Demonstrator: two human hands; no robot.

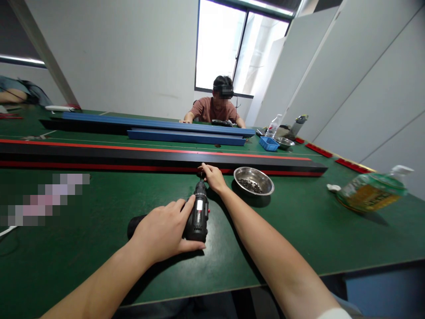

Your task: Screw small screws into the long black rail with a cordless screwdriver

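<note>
My left hand (162, 230) is wrapped round a black cordless drill (199, 217), which lies low over the green table with its chuck pointing away from me. At the drill's tip, my right hand (213, 177) has its thumb and fingers closed beside the bit; what they pinch is too small to make out. Just beyond both hands runs a long black bar with red edges (166, 157), and the bit points at its near side. Right of my right hand stands a steel bowl (268, 183) with many small dark pieces, apparently screws, in it.
Blue bars (186, 136) lie farther back, before a seated person (212, 108) whose hands rest near them. At right stand a large green-labelled jug (372, 192), a blue basket (268, 143) and a clear bottle (274, 126). A pixelated patch covers something at left.
</note>
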